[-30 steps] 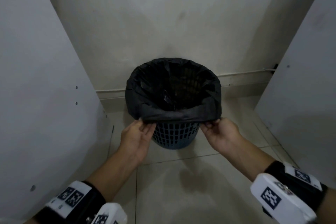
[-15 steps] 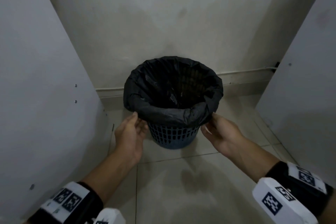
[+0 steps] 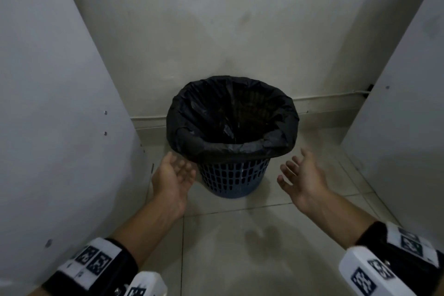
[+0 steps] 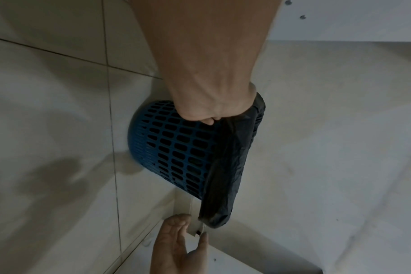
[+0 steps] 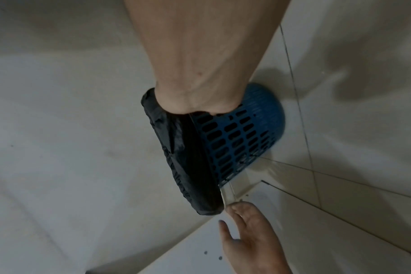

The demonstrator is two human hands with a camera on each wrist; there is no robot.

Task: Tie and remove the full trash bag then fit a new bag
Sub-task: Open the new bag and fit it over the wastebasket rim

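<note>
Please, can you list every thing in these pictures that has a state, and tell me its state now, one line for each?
black trash bag: fitted in the bin, mouth open, edge folded down over the rim, not tied.
blue bin: upright on the tiled floor, lined with the bag.
left hand: open, fingers relaxed, beside the bin, holding nothing.
right hand: open, fingers spread, apart from the bag, holding nothing.

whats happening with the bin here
A person is standing over a blue slotted bin on a tiled floor in a corner. A black trash bag lines it, its top folded over the rim. Both hands are open beside the bin and hold nothing: the left hand near the bag's edge, the right hand a little clear of it. The bag looks fitted.
</note>
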